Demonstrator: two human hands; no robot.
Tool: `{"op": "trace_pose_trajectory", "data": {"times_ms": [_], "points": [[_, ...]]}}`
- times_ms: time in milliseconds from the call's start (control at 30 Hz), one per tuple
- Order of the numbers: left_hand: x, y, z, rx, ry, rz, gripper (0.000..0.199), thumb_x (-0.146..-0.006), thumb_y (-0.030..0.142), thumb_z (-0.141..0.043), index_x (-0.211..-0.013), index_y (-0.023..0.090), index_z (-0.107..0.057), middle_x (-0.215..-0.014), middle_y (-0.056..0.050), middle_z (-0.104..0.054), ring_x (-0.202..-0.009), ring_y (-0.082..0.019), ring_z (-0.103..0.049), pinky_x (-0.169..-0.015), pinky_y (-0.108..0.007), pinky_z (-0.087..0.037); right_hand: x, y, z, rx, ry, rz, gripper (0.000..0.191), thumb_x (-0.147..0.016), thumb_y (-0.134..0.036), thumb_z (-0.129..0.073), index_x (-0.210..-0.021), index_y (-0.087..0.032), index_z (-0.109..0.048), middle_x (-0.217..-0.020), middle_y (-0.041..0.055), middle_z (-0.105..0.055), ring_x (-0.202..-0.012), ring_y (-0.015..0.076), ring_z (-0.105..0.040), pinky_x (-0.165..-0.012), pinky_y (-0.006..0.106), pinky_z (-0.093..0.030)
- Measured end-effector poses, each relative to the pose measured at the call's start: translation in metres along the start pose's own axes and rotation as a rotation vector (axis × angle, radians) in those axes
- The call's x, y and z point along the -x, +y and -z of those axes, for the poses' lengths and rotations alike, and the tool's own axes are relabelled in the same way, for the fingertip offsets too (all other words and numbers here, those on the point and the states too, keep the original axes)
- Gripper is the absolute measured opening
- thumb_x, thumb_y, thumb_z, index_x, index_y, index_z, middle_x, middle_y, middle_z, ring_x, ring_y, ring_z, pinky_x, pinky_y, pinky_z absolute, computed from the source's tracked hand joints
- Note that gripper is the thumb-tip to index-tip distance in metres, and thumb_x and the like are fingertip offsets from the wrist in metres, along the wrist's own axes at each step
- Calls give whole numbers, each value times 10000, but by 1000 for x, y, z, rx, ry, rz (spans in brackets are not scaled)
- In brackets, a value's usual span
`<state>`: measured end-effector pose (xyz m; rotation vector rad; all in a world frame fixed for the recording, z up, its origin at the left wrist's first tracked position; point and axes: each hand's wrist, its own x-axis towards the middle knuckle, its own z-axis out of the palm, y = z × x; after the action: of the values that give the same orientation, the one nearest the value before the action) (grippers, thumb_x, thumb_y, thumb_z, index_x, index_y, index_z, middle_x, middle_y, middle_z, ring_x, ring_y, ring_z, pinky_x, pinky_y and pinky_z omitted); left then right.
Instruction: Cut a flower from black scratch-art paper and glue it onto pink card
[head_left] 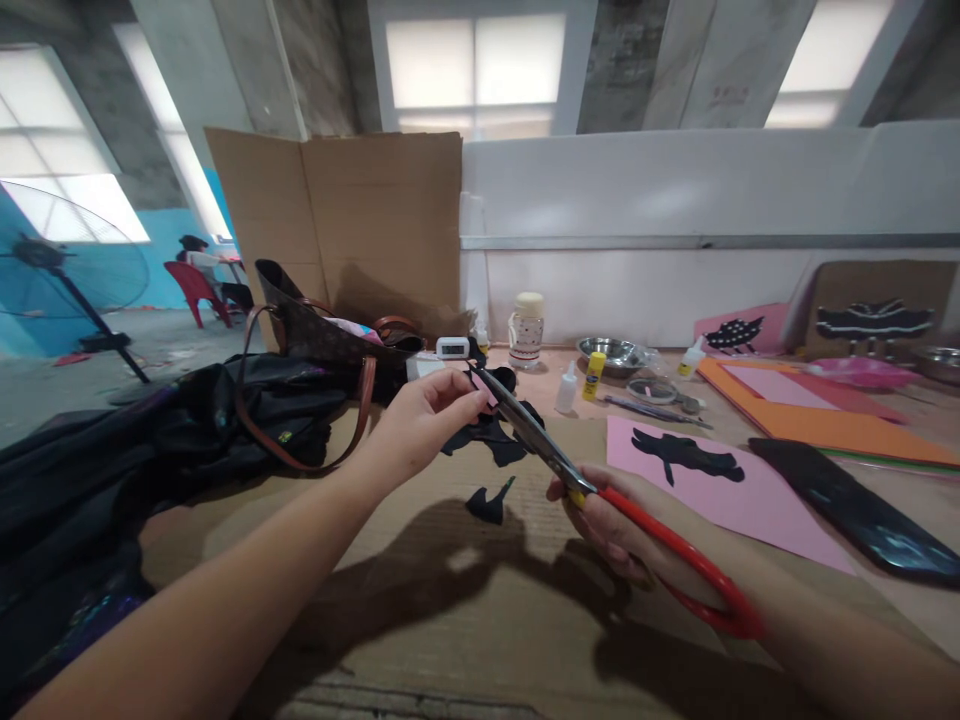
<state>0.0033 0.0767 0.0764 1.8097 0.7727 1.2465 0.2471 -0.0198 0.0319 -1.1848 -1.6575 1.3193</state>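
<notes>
My right hand [611, 515] is wrapped around a pair of scissors [551, 455] with long metal blades and red handles. The blades point up and left, and look closed or nearly so. My left hand [427, 415] pinches a small piece of black material [471, 377] at the blade tips; something pink shows just behind the fingers. Below the blades, black scraps [487, 435] lie on the cardboard, with one loose black scrap [487, 502] nearer to me. To the right, a black cut-out shape [686, 455] lies on a pink sheet [757, 525].
A brown handbag [322, 330] and black cloth [172, 430] are on the left. Behind the hands stand a bottle [528, 330], a glue stick [594, 376], a glue bottle [568, 388] and a metal bowl [611, 355]. A phone-like black slab [855, 505] lies at right.
</notes>
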Motion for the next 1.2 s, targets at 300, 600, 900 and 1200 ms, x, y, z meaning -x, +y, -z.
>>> {"op": "trace_pose_trajectory", "data": {"times_ms": [300, 600, 900, 1200], "points": [[7, 0, -9, 70, -9, 61, 299, -795, 490, -793, -802, 206, -701, -844, -30, -734, -821, -189, -684, -808, -314, -562, 3, -9, 2, 6, -20, -37, 678, -844, -830, -592, -1159, -230, -589, -667, -59, -413, -515, 98, -329, -477, 238, -262], [7, 1, -9, 81, -11, 42, 288, -807, 476, -773, -798, 201, -690, -851, -36, -727, -816, -189, -686, -806, -323, -562, -1, -3, 0, -7, -14, -29, 700, -834, -833, -606, -1145, -206, -575, -667, -73, -382, -503, 75, -276, -432, 209, -233], [7, 1, -9, 68, -4, 34, 290, -815, 474, -775, -779, 199, -692, -850, -46, -737, -815, -197, -682, -799, -331, -566, -2, -3, -1, -13, -19, -41, 752, -782, -879, -608, -1122, -211, -555, -654, -89, -362, -492, 65, -234, -439, 217, -173], [6, -1, -7, 84, -28, 40, 290, -803, 485, -797, -817, 209, -710, -864, -49, -762, -829, -208, -708, -810, -345, -583, -1, -7, -2, -26, -29, -47, 791, -751, -895, -626, -1109, -194, -547, -602, -110, -323, -474, 59, -225, -461, 228, -153]]}}
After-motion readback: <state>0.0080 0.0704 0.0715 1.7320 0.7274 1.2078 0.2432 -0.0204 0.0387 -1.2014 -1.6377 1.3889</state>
